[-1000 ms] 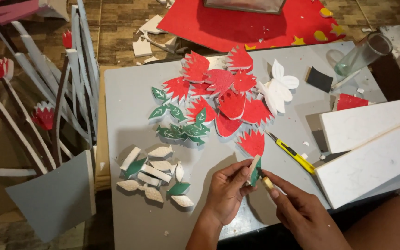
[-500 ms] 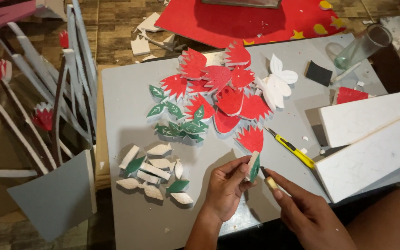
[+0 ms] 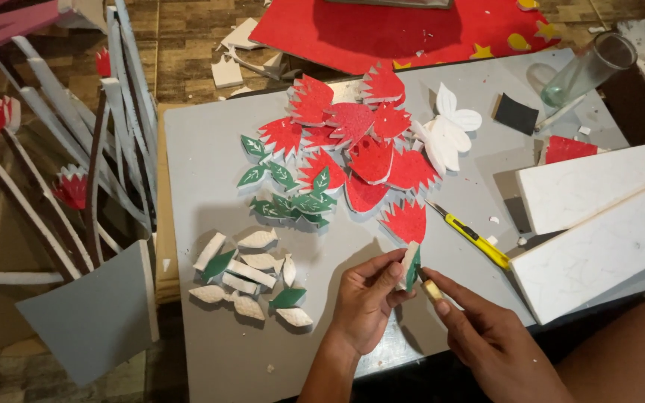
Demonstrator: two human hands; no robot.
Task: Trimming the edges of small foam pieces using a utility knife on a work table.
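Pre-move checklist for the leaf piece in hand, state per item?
1. Left hand pinches the green-and-white leaf piece: ok.
2. Right hand fingertips meet the piece's lower edge: ok.
3. Small tool in the right hand's grip: cannot tell.
4. Yellow utility knife lies on the grey board, apart from both hands: ok.
5. Knife blade retracted: cannot tell.
6. Pile of leaf pieces beside the left hand: ok.

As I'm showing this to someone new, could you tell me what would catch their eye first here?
The heap of red jagged foam petals in the middle of the grey board stands out most. Near the bottom edge, the left hand pinches a small green and white foam leaf while the right hand touches it with a small tool. A yellow craft knife lies just right of them.
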